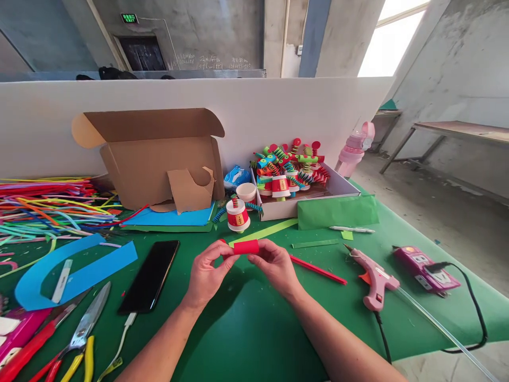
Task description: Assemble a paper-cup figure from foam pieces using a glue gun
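two hands (209, 271) (277, 266), one red roll (246, 247), one phone (150, 277), one glue gun (377, 280), one pink bottle (351, 152)

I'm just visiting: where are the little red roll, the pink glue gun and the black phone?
Red roll (246, 247): head view, middle of its curved side.
Pink glue gun (377, 279): head view, on its body.
Black phone (150, 277): head view, middle of its dark screen.

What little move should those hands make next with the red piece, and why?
Perhaps roll the red piece slightly tighter: it looks curved, the left hand and right hand pinch opposite ends, and the pink glue gun lies unheld.
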Demonstrator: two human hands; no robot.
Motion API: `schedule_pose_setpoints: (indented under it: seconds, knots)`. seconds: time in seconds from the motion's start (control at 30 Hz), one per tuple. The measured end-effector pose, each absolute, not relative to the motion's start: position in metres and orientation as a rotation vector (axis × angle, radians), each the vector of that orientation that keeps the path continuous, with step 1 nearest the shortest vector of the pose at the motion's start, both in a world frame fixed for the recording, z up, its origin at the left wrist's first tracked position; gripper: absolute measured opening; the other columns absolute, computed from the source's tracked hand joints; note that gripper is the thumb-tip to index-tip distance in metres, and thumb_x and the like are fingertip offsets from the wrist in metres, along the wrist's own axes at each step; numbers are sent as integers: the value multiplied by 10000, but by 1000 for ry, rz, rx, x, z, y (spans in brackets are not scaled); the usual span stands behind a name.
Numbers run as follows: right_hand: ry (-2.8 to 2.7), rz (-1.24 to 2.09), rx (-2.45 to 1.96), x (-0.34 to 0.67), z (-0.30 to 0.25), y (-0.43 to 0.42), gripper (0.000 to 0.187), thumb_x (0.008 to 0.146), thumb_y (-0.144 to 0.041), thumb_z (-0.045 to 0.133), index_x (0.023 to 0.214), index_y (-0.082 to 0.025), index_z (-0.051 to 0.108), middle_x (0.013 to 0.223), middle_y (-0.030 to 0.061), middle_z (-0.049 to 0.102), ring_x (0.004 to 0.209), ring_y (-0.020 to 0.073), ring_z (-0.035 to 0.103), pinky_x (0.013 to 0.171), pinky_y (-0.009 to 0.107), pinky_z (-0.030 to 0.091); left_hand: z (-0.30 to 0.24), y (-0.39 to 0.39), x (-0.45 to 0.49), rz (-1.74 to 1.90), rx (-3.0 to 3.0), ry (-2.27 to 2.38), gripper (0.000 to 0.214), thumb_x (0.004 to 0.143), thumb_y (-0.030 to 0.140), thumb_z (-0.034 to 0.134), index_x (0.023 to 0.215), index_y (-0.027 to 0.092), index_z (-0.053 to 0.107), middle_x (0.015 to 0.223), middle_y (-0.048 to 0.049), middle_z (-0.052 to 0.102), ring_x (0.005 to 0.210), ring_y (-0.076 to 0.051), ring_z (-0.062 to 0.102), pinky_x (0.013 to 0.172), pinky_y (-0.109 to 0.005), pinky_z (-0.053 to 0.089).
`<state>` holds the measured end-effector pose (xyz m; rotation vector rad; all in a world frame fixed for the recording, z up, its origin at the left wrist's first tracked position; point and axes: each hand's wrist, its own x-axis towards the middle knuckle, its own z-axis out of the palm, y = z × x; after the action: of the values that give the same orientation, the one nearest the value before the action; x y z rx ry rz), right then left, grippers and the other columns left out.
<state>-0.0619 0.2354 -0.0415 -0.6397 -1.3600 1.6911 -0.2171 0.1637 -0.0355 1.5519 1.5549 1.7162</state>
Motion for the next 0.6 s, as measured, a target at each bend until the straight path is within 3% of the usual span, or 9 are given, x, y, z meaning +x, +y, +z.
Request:
schedule_pose_setpoints:
  seconds: [0.3, 0.6]
  knots:
    - [-1358, 1600, -574, -61, -37, 236, 165, 676, -326, 813, 788, -236, 734, 856, 22, 691, 797, 183, 637, 777, 324, 532, -32, 159, -215, 1771, 1989, 1603, 139, 842, 120, 655, 809, 238, 721, 769, 13, 632, 729, -115, 598, 695, -215, 481]
    - [-1342, 1617, -617, -62, -34, 236, 193, 643, -382, 828, 737, -248, 726, 822, 20, 669, 750, 189, 612, 731, 334, 521, -35, 163, -215, 1691, 1644, 1702, 95, 785, 315, 702, 744, 243, 748, 767, -18, 690, 754, -173, 642, 739, -268, 522]
